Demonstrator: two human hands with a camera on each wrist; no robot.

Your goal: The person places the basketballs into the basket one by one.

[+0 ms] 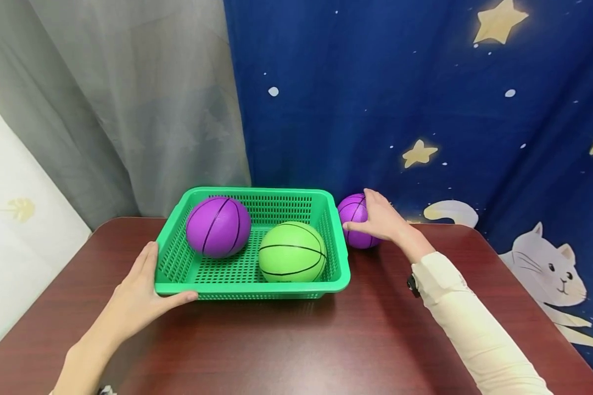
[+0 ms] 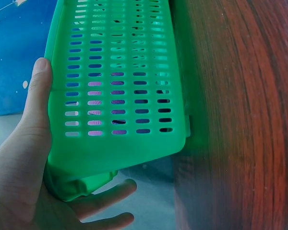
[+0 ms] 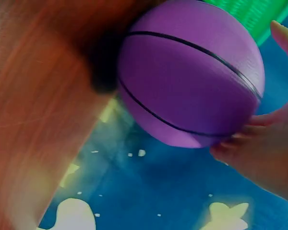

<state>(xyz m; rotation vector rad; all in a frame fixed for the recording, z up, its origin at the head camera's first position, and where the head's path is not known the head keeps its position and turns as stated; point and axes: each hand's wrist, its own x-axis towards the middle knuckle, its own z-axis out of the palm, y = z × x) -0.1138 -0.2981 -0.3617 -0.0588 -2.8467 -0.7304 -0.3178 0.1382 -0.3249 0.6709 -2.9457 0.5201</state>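
A green slotted plastic basket [image 1: 247,288] stands on the table, with a purple ball [image 1: 219,227] at its left and a light green ball [image 1: 292,252] at its right; both have black basketball lines. My left hand [image 1: 135,293] grips the basket's near left corner, thumb [image 2: 40,81] at the rim and fingers around the other side of the corner. Beside the basket's right wall lies a second purple ball [image 3: 192,76]. My right hand [image 1: 380,219] is over its right side, fingertips right at the surface, the thumb spread apart from the fingers.
The dark red-brown wooden table [image 1: 296,340] runs back to a grey curtain [image 1: 168,109] and a blue star-patterned curtain [image 1: 336,109]. The outer purple ball sits close to the table's back edge. White patterned cloth [image 1: 15,236] hangs at the left.
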